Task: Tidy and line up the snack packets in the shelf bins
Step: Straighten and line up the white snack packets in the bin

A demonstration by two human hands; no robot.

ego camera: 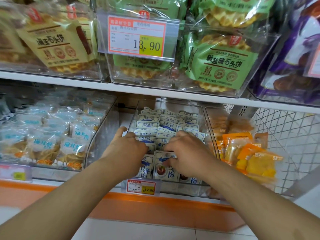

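Both hands are inside the clear middle bin (133,116) on the lower shelf, which holds white and blue snack packets (149,124) standing in 3 rows from front to back. The left hand (127,148) lies at the left row with its fingers curled down over the packet tops and the thumb raised toward 11 o'clock near the bin's left wall; I cannot tell if it really pinches a packet or only presses on it. The right hand (187,152) is at the middle and right rows, and its fingers are bent around the top edge of a front packet (163,157), pinching it. At 6 o'clock from the hands a small price tag (141,187) is fixed on the bin front. At 9 o'clock there is another clear bin with blue-labelled packets (45,144) of curly snacks, lying less orderly. At 3 o'clock orange packets (249,153) are heaped beside a white wire basket (290,135). The white shelf board (86,84) at 12 o'clock hangs low over the back of the middle bin, and above it stand beige waffle bags (55,42), green waffle bags (223,63) and a big price label (136,38) showing 13.90
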